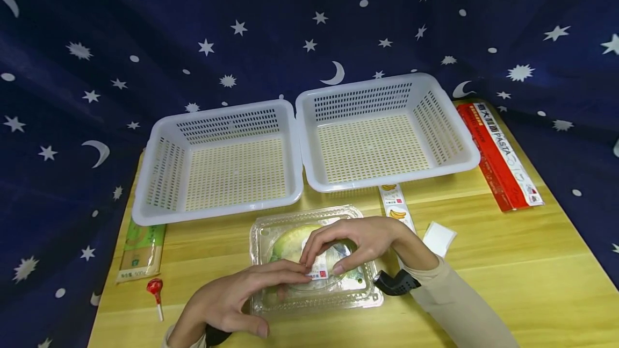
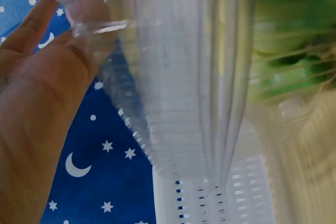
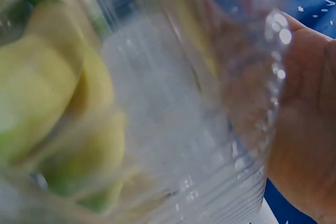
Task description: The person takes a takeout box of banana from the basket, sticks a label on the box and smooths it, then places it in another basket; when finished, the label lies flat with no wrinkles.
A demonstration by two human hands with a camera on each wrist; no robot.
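Note:
A clear plastic clamshell box (image 1: pixel 309 212) lies closed on the table in front of the baskets. Yellow-green fruit, which looks like bananas (image 3: pixel 47 87), shows through its wall in the right wrist view. On the lid is a small white printed label (image 1: pixel 318 271). My left hand (image 1: pixel 242 291) reaches over the box from the left, its fingertips touching the label's left side and its thumb apart. From the right, my right hand (image 1: pixel 350 240) arches over the lid, fingertips and thumb pressing around the label. Both wrist views look through the blurred clear plastic.
Two white perforated baskets (image 1: pixel 217 208) (image 1: pixel 387 179) stand side by side behind the box. A strip of banana labels (image 1: pixel 398 209) and a white paper piece (image 1: pixel 439 238) lie right. A red pasta box (image 1: pixel 500 157) is far right; a green-and-tan packet (image 1: pixel 140 251) and red lollipop (image 1: pixel 155 288) are left.

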